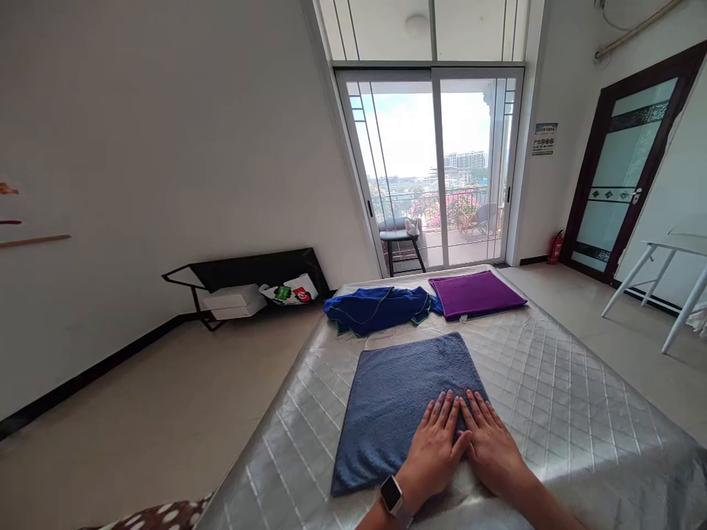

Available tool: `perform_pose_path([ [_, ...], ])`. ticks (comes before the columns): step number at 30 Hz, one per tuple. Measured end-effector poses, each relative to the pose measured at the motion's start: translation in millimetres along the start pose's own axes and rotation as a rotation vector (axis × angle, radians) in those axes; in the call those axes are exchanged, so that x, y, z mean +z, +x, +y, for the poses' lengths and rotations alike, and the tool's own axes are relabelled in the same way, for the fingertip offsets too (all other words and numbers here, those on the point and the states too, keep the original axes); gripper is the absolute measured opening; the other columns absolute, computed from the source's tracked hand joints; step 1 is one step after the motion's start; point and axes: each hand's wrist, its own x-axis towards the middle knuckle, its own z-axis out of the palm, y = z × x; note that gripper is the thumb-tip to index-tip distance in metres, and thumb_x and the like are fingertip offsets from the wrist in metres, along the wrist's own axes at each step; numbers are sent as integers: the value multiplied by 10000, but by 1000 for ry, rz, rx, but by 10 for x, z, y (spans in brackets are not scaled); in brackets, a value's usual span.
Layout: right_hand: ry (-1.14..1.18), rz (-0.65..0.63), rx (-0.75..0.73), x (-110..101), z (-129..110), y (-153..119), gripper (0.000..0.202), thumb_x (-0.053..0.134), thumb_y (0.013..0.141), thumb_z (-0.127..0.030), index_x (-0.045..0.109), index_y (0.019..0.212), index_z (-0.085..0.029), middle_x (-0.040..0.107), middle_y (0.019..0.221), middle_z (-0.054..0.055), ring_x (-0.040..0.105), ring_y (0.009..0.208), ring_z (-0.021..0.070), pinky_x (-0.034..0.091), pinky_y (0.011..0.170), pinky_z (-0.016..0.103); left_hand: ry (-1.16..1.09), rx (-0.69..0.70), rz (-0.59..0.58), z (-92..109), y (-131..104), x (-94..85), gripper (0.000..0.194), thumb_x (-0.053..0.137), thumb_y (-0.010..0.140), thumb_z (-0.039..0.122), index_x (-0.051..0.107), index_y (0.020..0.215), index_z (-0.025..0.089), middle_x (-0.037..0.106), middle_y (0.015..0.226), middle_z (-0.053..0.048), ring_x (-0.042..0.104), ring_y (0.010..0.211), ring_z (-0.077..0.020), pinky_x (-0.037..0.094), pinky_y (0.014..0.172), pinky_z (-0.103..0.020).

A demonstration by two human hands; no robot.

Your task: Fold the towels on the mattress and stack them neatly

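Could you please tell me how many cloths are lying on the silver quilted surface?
3 visible: a grey-blue one under the left hand, a crumpled bright-blue one beyond it, and a flat purple one right of that. Another may be hidden beneath the purple one.

Towel (398, 390) here is slate blue, plain. Cloth (381, 308) past it: royal blue w/ thin lime-green edging. Pad (478, 293) to its R: purple on top, dk blue along the near edge. Bed cover (552, 383) silvery grey w/ lighter diamond quilt lines. Blanket (160, 515), bottom L: brown w/ white dots. Boxes (235, 302) white; bag (290, 291) next to them white w/ green, red & black bits. Rack (254, 272) black. Door (630, 162): dk reddish-brown frame, pale green glass, black patterned bands. Extinguisher (555, 247) red. Walls (193, 132) off-white, floor (166, 397) beige.
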Motion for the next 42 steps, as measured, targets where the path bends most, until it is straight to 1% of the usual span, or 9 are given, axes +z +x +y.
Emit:
perform_pose_path([
  [4, 49, 5, 17, -22, -6, 4, 575, 391, 1006, -390, 362, 1535, -168, 344, 1583, 125, 368, 1437, 298, 406, 1123, 492, 38, -73, -18, -272, -420, -5, 610, 369, 1022, 503, 305, 1550, 205, 387, 1576, -116, 349, 1459, -259, 418, 1126, -482],
  [12, 87, -46, 38, -11, 10, 4, 571, 350, 1021, -425, 370, 1532, -171, 312, 1596, 120, 336, 1453, 289, 378, 1144, 488, 136, -553, -6, -1028, -1538, -82, 633, 316, 1011, 493, 384, 1513, 113, 351, 1580, -186, 356, 1448, -319, 401, 1128, -540],
  [17, 117, -165, 60, -191, 17, 43, 598, 327, 1016, -451, 376, 1529, -147, 310, 1595, 129, 328, 1458, 288, 362, 1148, 482, 153, -529, 59, -1099, -1711, -42, 591, 303, 1008, 416, 389, 1511, 118, 415, 1544, -199, 418, 1414, -314, 429, 1097, -558],
  [24, 124, -367, 177, -662, -71, 668, 591, 261, 1011, -368, 413, 1506, -82, 366, 1564, 154, 319, 1465, 247, 246, 1197, 398, 189, -603, -175, -1045, -1563, -255, 588, 302, 1005, 426, 382, 1518, 150, 375, 1575, -145, 333, 1463, -283, 356, 1162, -517],
  [27, 124, -387, 210, -660, -84, 1013, 618, 239, 1014, -367, 360, 1518, -31, 295, 1594, 163, 240, 1493, 252, 209, 1209, 394, 235, -598, -154, -985, -1341, -366, 616, 265, 1018, 456, 387, 1511, 108, 355, 1582, -156, 309, 1473, -280, 341, 1178, -489],
  [30, 116, -377, 247, -501, -58, 1173, 640, 257, 1008, -380, 303, 1536, -21, 238, 1612, 159, 205, 1502, 259, 194, 1215, 416, 249, -488, -85, -865, -862, -404, 641, 238, 1028, 489, 420, 1489, 82, 381, 1566, -171, 339, 1460, -275, 356, 1173, -474],
  [37, 104, -269, 212, -233, 18, 1086, 632, 240, 1011, -389, 313, 1540, -52, 266, 1608, 140, 211, 1502, 245, 187, 1221, 411, 88, -248, -122, -479, 496, -108, 628, 242, 1039, 482, 428, 1478, 75, 411, 1549, -182, 347, 1458, -265, 347, 1179, -467],
  [39, 100, -258, 204, -225, 25, 1079, 617, 243, 1010, -370, 322, 1539, -61, 278, 1605, 138, 220, 1500, 242, 193, 1219, 410, 69, -249, -116, -470, 630, -1, 619, 231, 1040, 475, 411, 1492, 91, 396, 1559, -179, 323, 1469, -268, 331, 1184, -487],
  [42, 111, -257, 218, -233, 20, 1090, 626, 259, 1011, -379, 308, 1542, -50, 283, 1602, 147, 211, 1503, 245, 189, 1221, 410, 75, -327, -124, -656, 548, 64, 650, 221, 1030, 516, 400, 1502, 107, 385, 1568, -175, 300, 1479, -282, 315, 1186, -505],
])
